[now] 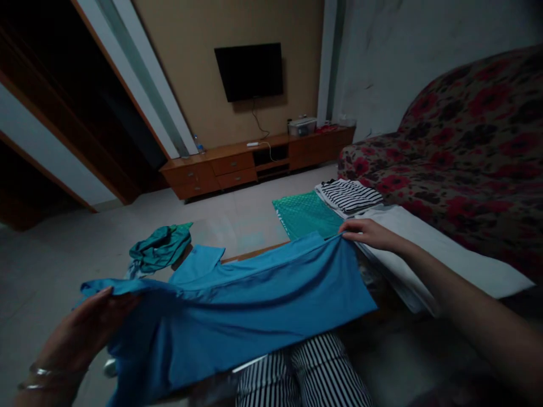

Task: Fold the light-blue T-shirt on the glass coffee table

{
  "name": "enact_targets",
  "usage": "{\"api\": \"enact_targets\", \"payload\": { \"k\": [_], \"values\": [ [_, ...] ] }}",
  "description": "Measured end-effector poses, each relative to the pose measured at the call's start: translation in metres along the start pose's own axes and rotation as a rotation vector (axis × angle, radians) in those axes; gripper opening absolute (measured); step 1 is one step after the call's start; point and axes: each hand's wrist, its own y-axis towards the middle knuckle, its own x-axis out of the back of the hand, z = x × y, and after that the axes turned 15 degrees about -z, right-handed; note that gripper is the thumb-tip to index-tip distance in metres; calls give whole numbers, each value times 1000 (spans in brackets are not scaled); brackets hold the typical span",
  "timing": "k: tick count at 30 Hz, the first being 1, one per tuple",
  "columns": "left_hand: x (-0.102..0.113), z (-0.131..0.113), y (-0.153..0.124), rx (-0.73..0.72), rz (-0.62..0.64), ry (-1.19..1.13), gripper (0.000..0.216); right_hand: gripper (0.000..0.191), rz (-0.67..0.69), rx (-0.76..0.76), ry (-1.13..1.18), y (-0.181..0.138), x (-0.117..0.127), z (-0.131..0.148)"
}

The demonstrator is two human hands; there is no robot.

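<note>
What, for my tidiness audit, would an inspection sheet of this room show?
Surface: wood-edged table, top apparently glass.
Job's things: blue shirt, spread between both hands.
Clutter: crumpled teal garment; green quilted cloth; folded striped shirt; white cloth.
Grippers: left hand holds the shirt, with bangles on its wrist; right hand pinches the shirt's edge.
Cables: TV cord hangs to the cabinet.
Surroundings: wall TV, wooden cabinet, floral sofa.

One left hand [80,339], one right hand [369,234], one blue polo shirt [237,305], one teal garment [161,247] left of centre, three folded cloths right of centre (striped [348,195], white [424,249], green [305,215]), one television [249,72] upper centre
</note>
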Motion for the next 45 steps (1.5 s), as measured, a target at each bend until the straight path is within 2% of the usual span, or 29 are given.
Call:
{"api": "enact_targets", "payload": {
  "k": [2, 5, 6, 8, 11, 14, 15, 17, 20, 22, 23, 25, 28, 31, 34, 36, 40, 42, 45],
  "values": [
    [-32, -7, 42, 16, 47, 25, 4, 41, 26, -24, -13, 30, -20, -22],
    [-82, -5, 99, 83, 31, 79, 11, 36, 39, -73, -71, 68, -54, -56],
    [-97, 1, 116, 99, 29, 101, 14, 35, 41, -87, -87, 78, -65, -67],
    [-123, 16, 144, 99, 105, 147, 16, 34, 53, -115, -111, 94, -84, -88],
    [-149, 47, 172, 23, 236, 183, 11, 29, 72, -146, -155, 110, -104, -115],
    [-162, 69, 176, -226, 209, 272, 27, 22, 57, -136, -292, 115, -116, -135],
    [-167, 74, 172, -340, 249, 352, 36, 23, 49, -116, -337, 115, -119, -139],
    [-178, 81, 159, -551, 441, 570, 45, 27, 39, -71, -387, 113, -122, -147],
    [-200, 91, 140, -783, 835, 903, 43, 27, 38, -26, -400, 112, -126, -152],
    [-213, 98, 135, -935, 969, 1067, 45, 24, 48, -7, -396, 112, -127, -150],
    [-219, 101, 135, -1003, 980, 1152, 46, 22, 52, -2, -391, 112, -127, -147],
    [-225, 104, 137, -1094, 919, 1335, 44, 18, 48, -19, -380, 112, -127, -141],
    [-226, 100, 140, -1122, 831, 1543, 26, 17, -2, -88, -323, 108, -122, -131],
    [-219, 90, 138, -1146, 865, 1541, 11, 23, -66, -106, -192, 102, -115, -127],
    [-210, 83, 134, -1154, 912, 1510, 8, 35, -109, -99, -41, 96, -106, -125],
    [-204, 82, 133, -1141, 913, 1501, 9, 40, -98, -105, 32, 94, -101, -122],
    [-196, 87, 134, -1059, 873, 1531, 30, 42, -41, -154, 96, 91, -97, -113],
    [-192, 89, 134, -1057, 886, 1552, 23, 46, -33, -162, 114, 89, -98, -110],
    [-186, 88, 131, -1139, 898, 1540, 10, 53, -17, -173, 118, 85, -100, -110]
  ]
}}
